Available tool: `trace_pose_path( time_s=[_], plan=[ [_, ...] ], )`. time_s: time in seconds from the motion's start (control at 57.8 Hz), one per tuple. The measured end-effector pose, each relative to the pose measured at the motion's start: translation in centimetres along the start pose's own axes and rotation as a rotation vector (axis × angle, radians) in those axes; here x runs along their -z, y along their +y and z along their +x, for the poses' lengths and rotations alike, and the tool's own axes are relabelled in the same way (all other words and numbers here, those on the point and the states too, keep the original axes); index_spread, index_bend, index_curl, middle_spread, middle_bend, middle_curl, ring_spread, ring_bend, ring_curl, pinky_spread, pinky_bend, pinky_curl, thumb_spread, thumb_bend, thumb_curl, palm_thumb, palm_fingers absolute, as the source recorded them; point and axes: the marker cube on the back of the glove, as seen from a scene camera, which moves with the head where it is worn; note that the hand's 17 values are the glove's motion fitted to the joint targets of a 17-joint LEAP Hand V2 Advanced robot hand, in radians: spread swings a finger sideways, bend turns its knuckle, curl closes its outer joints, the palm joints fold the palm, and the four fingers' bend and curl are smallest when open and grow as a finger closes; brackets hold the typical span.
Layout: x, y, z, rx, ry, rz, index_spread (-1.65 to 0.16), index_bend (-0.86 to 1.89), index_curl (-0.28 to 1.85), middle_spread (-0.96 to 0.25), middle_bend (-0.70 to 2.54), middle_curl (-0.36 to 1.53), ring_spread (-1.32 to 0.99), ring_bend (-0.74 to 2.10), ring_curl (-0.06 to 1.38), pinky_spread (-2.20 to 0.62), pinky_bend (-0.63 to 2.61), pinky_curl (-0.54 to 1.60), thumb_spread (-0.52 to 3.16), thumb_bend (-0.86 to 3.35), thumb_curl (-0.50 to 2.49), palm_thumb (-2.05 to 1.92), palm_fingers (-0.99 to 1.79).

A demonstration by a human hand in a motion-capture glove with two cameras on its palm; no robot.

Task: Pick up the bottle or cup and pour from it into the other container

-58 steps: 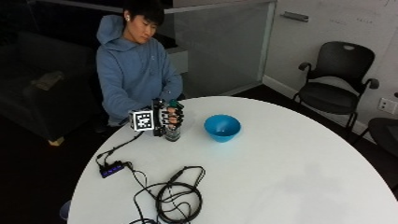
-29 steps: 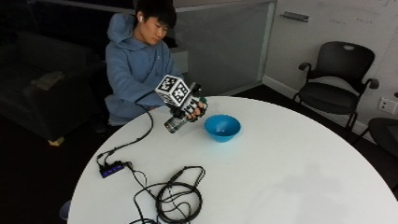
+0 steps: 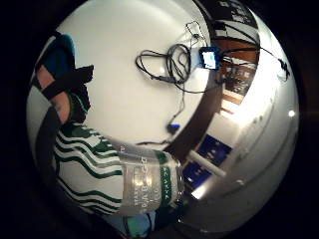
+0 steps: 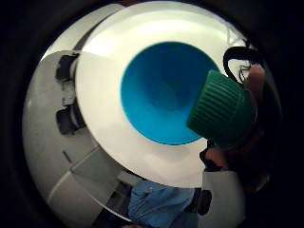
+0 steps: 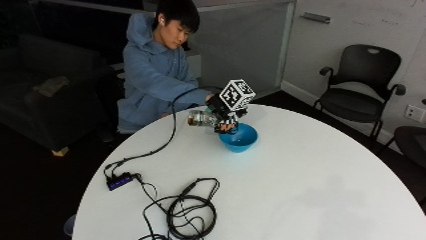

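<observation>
An office meeting room: a round white table (image 5: 319, 190), black mesh office chairs (image 5: 359, 92), a glass partition (image 5: 246, 45), a dark sofa (image 5: 46, 95)

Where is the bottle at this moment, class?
In the outside view, the bottle is held tipped on its side in the gloved right hand, its capped end over the blue bowl on the white table.

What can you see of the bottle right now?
The bottle is clear plastic with a green-and-white striped label and a green ribbed cap that is on. The gloved right hand grips it, tipped about level above the table, cap end over the blue bowl. Nothing is pouring out.
</observation>
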Motion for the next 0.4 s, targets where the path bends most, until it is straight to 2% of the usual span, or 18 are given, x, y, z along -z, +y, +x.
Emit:
trace_pose_path(
  time_s=[0.225,0.398],
  plan=[
    [-0.4,-0.4,-3.1,-0.049,0.191,-0.143,-0.09,0.18,0.49,-0.04,0.34,0.51,-0.18,0.49,0.47,-0.16,0.55,0.37,0.24,-0.04,0.69,1.02,1.23],
    [-0.3,-0.5,-3.7,-0.048,0.199,-0.156,-0.1,0.18,0.49,-0.05,0.33,0.52,-0.19,0.48,0.47,-0.16,0.55,0.38,0.25,-0.04,0.69,1.01,1.23]
  ],
)
